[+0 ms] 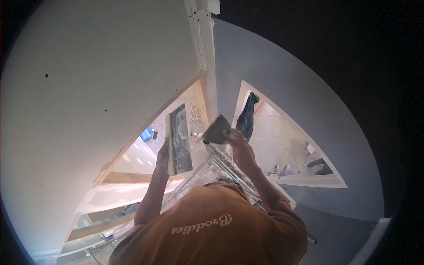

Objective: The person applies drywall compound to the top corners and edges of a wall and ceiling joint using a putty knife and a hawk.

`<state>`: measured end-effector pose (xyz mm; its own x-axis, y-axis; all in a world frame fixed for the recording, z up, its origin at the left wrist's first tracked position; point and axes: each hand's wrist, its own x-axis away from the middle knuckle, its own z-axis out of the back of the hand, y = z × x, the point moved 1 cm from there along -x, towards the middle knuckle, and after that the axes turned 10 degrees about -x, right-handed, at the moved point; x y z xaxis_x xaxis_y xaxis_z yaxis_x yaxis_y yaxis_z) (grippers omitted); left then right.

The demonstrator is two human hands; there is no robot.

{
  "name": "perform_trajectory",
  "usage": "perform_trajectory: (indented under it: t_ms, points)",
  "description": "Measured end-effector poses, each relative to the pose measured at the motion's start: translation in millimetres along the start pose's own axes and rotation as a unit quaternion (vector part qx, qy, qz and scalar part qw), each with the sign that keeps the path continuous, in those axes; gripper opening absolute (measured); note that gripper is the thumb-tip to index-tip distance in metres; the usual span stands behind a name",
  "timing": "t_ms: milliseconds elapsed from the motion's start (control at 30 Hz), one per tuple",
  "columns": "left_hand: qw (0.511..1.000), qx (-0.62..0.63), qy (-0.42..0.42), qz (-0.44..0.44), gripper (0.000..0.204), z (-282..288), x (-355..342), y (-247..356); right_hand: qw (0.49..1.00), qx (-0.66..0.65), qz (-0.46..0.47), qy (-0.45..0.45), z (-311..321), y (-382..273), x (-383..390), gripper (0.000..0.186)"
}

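Mud pan [181,141] is gripped along its left side by the left hand [163,157], in front of the torso; a broad knife [216,130] is pinched in the right hand [238,143], apart from the pan. Below, the floor is partly blocked by metal rails [229,165] – a white cord [195,114] is seen beyond. Both hands are flanked by walls – white [115,66] at left, grey [300,97] at right.
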<state>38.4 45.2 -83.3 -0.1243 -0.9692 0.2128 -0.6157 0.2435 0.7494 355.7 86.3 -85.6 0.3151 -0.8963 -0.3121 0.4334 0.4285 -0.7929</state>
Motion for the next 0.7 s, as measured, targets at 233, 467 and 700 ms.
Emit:
perform_trajectory:
  t_ms: [233, 467, 700]
  points:
    - [0.988, -0.087, 0.098, -0.081, 0.051, -14.2, -10.3, 19.7, 0.833, -0.491, -0.255, 0.014, 26.3, 24.1, 34.2, 0.023]
    - [0.954, -0.185, 0.179, -0.154, 0.054, -20.6, -26.2, 18.3, 0.65, -0.657, -0.383, -0.002, 16.1, -25.9, 40.8, 0.039]
    - [0.941, -0.209, 0.186, -0.189, 0.055, -27.2, -21.8, 23.3, 0.668, -0.66, -0.339, 0.044, 22.6, -31.7, 21.7, 0.03]
